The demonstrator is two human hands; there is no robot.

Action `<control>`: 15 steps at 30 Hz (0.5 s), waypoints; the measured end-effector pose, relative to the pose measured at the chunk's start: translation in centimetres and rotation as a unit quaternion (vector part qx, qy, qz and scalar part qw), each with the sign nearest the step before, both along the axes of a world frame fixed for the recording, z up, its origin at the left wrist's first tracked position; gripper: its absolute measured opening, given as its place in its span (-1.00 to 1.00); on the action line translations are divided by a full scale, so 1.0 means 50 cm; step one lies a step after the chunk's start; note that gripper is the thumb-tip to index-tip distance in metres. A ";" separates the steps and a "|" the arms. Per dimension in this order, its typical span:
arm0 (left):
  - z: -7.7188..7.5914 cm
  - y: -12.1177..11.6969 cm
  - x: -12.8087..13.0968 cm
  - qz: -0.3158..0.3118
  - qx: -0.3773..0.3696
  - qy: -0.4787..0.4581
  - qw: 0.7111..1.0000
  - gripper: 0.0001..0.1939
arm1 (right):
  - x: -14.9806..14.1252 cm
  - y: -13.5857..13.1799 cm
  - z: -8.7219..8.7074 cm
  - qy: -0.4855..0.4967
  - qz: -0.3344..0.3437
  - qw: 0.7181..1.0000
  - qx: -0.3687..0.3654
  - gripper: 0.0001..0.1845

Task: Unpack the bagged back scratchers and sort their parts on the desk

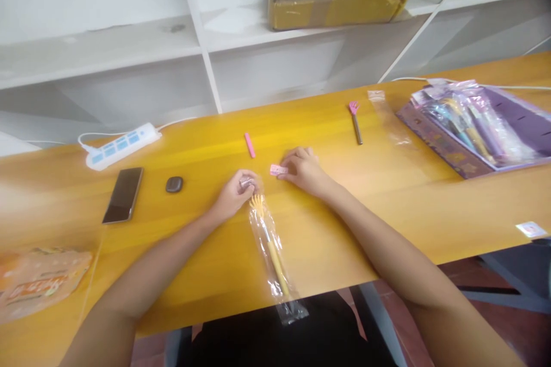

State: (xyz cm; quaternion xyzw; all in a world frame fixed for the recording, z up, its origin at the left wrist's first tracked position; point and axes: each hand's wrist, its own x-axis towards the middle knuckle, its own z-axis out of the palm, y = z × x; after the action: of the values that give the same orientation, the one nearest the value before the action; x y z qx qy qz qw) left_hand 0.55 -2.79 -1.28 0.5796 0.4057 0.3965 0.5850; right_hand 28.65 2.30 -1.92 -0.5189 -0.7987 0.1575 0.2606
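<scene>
My left hand (235,194) is closed around the top end of a clear plastic sleeve (275,266) that holds a yellow hand-shaped stick, pinching it near the yellow head. The sleeve lies on the wooden table (327,241) and its lower end hangs over the front edge. My right hand (303,169) rests just to the right, fingers curled, pinching a small pink tag (278,170) against the table. A loose pink piece (249,144) lies behind the hands.
A pink-headed stick (355,120) and an empty clear sleeve (390,117) lie further right. A purple box (482,126) of wrapped sticks sits at right. A phone (123,195), a dark oval item (174,184), a power strip (123,145) and an orange packet (41,281) are at left. White shelves stand behind.
</scene>
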 end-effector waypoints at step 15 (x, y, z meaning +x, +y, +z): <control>0.008 -0.003 0.002 0.027 -0.022 0.001 0.999 -0.44 | -0.021 -0.028 0.036 0.043 0.102 0.992 -0.057 -0.88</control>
State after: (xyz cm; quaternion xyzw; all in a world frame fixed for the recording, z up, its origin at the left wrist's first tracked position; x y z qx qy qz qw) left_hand 0.64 -2.93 -0.85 0.5562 0.4302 0.4024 0.5863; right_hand 27.61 0.91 -0.12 -0.4415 -0.8252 0.2505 0.2478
